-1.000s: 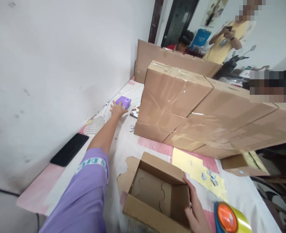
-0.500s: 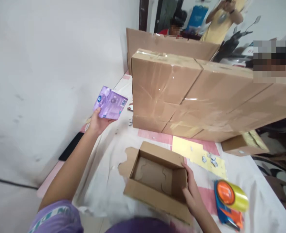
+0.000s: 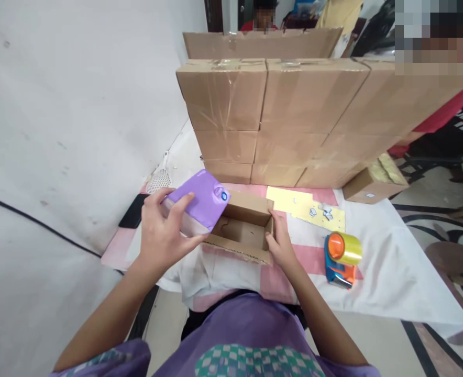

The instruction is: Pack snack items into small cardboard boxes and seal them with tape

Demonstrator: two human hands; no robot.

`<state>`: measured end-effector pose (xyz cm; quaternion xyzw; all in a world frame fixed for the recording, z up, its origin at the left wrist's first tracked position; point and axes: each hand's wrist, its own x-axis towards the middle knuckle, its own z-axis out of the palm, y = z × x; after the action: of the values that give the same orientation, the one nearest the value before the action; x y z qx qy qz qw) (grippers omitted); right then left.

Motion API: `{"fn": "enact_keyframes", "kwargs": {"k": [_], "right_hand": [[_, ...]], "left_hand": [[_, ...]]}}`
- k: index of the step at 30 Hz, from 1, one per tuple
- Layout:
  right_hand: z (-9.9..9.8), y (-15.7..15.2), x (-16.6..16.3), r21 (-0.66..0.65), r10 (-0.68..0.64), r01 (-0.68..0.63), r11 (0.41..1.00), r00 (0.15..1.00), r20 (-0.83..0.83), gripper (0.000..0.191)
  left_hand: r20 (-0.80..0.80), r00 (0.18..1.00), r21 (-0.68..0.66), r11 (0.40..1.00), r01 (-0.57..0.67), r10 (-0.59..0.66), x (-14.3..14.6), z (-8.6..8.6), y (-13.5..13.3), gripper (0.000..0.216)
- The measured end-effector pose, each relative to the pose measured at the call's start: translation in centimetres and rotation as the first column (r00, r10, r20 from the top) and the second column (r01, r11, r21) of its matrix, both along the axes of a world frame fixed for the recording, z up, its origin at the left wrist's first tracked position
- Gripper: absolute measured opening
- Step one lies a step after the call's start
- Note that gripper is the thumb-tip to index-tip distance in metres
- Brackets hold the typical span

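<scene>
The left hand (image 3: 161, 238) grips the purple pack (image 3: 200, 203) over the open box's (image 3: 242, 235) left rim near the desk's front edge, while the right hand (image 3: 282, 243) clasps its right wall; packing seems underway, calling for lowering it level inside.

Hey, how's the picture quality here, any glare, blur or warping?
Head view: even indoor light; shiny glare on the taped stacked boxes and tape roll; wide-angle warping bends the wall edges; the purple packet in the left hand is sharp.

stacked taped cartons (image 3: 286, 112), tape dispenser (image 3: 340, 259), yellow sheet (image 3: 306, 208), black phone (image 3: 133, 211)
</scene>
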<state>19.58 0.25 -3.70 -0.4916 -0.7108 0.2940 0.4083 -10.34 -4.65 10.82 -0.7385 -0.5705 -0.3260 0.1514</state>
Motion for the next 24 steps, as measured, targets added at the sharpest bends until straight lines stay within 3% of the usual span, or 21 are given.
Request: {"fn": "enact_keyframes", "kwargs": {"k": [5,8,11,13,15,20,22,24], "right_hand": [[0.4,-0.6,-0.3,0.023,-0.065,0.064,0.998,0.997,0.037,0.062],[0.3,-0.8,-0.4,0.015,-0.056,0.056,0.998,0.998,0.023,0.063],[0.2,-0.9,-0.5,0.008,-0.050,0.050,0.999,0.999,0.022,0.064],[0.1,-0.9,-0.5,0.010,-0.048,0.048,0.999,0.999,0.020,0.064],[0.1,-1.0,-0.5,0.005,-0.044,0.044,0.999,0.999,0.008,0.064],[0.0,-1.2,-0.6,-0.022,-0.032,0.031,0.999,0.999,-0.036,0.065],[0.0,-1.3,-0.6,-0.022,-0.027,0.026,0.999,0.999,-0.039,0.065],[-0.1,-1.3,-0.6,-0.020,-0.029,0.028,0.999,0.999,-0.037,0.065]], "left_hand": [[0.150,0.922,0.071,0.926,-0.371,0.358,5.4,-3.5,-2.0,0.082],[0.259,0.866,-0.041,0.901,-0.433,0.428,8.0,-5.1,-2.3,0.073],[0.211,0.942,-0.271,0.942,-0.199,0.260,9.2,-5.5,-2.6,0.044],[0.138,0.985,-0.405,0.914,-0.038,0.102,8.9,-4.9,-2.6,0.036],[0.012,1.000,-0.487,0.873,0.027,-0.024,8.0,-3.8,-1.8,0.037],[-0.339,0.883,-0.523,0.845,0.110,-0.324,5.6,-1.9,2.7,0.031],[-0.326,0.853,-0.605,0.783,0.142,-0.406,5.4,-2.5,4.4,0.023],[-0.214,0.839,-0.741,0.643,0.194,-0.500,5.6,-3.7,5.6,0.024]]}}
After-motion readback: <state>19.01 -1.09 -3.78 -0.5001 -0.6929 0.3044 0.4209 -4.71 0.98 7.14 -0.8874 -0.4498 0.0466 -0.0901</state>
